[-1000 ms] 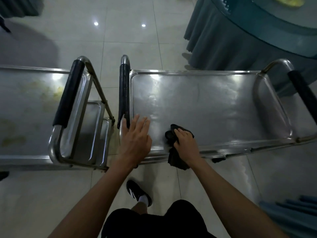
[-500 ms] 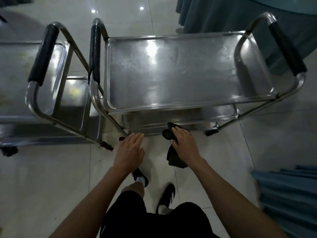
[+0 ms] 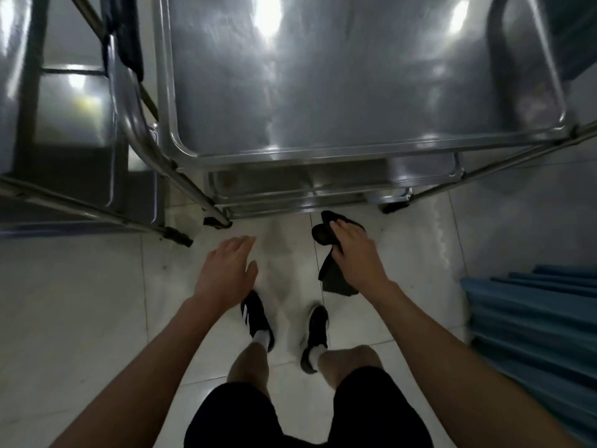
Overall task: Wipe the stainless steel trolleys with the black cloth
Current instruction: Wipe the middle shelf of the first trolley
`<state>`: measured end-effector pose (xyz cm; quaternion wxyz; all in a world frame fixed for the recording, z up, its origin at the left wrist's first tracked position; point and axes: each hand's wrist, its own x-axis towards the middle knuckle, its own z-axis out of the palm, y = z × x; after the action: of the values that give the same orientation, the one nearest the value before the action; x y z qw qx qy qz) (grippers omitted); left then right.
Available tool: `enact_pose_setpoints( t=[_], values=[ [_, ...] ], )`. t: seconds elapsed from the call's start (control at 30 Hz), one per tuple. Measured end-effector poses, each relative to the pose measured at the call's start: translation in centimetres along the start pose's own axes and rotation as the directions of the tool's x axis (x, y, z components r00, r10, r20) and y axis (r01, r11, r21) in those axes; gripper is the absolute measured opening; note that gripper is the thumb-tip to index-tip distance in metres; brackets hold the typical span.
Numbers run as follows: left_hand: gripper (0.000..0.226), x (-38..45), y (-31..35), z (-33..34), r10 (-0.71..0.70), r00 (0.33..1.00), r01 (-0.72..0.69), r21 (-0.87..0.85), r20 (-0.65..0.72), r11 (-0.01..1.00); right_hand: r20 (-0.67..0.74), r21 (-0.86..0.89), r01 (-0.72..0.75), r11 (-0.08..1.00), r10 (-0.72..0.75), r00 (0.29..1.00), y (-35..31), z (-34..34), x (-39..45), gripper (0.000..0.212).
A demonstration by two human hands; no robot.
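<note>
Cloth (image 3: 336, 266) hangs bunched in the right hand's (image 3: 357, 253) grasp, just below the trolley's (image 3: 323, 92) near edge; left hand (image 3: 226, 270) hovers released, fingers straight, above the floor (image 3: 80, 318).

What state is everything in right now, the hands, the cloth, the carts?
Left hand: open, fingers relaxed, holding nothing, above the floor.
Right hand: grips the black cloth.
Black cloth: bunched, hanging from the hand, off the trolley.
Near trolley: standing, top tray bare and shiny, nobody touching it.
Left trolley: standing beside it, mostly cut off by the frame.
Black handle grip: upright between the two trolleys.
</note>
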<state>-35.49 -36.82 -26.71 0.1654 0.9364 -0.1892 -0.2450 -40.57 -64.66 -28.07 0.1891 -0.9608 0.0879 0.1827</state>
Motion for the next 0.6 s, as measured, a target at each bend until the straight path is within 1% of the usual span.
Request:
enact_pose_setpoints(
  t=[0.13, 0.23, 0.27, 0.33, 0.37, 0.43, 0.47, 0.6],
  values=[
    [0.056, 3.3, -0.2, 2.2, 0.013, 1.000, -0.013, -0.032, 0.012, 0.999, -0.027, -0.005, -0.025, 1.000, 0.025, 0.999, 2.6, 2.1, 3.7, 0.059],
    [0.056, 6.4, 0.2, 4.1, 0.005, 1.000, -0.005, -0.010, 0.023, 1.000, -0.047, -0.005, 0.001, 1.000, -0.001, 0.999, 4.9, 3.7, 7.4, 0.059],
    [0.057, 7.3, 0.3, 4.8, 0.003, 1.000, -0.003, 0.005, 0.020, 1.000, -0.044, -0.008, 0.007, 1.000, -0.007, 0.999, 5.5, 4.3, 8.8, 0.058],
    [0.057, 8.9, 0.5, 6.3, -0.018, 1.000, 0.018, 0.026, 0.022, 1.000, 0.005, -0.037, -0.017, 0.999, 0.017, 1.000, 6.8, 5.3, 11.2, 0.057],
    [0.057, 9.8, 0.6, 7.2, -0.026, 0.999, 0.025, 0.035, 0.027, 0.999, -0.010, -0.036, -0.009, 0.999, 0.009, 1.000, 7.5, 5.9, 12.3, 0.057],
    [0.057, 11.7, 0.7, 8.8, -0.028, 0.999, 0.027, 0.055, 0.034, 0.998, -0.095, -0.020, 0.044, 0.999, -0.046, 0.994, 8.4, 6.9, 14.0, 0.055],
    [0.057, 12.7, 0.7, 9.6, -0.018, 0.999, 0.016, 0.060, 0.031, 0.998, -0.116, -0.024, 0.065, 0.998, -0.068, 0.991, 8.9, 7.4, 14.8, 0.054],
    [0.054, 16.5, 0.6, 11.6, 0.051, 0.998, -0.049, 0.065, -0.024, 0.997, -0.164, -0.064, 0.135, 0.989, -0.143, 0.976, 9.5, 7.8, 19.5, 0.054]
  ],
)
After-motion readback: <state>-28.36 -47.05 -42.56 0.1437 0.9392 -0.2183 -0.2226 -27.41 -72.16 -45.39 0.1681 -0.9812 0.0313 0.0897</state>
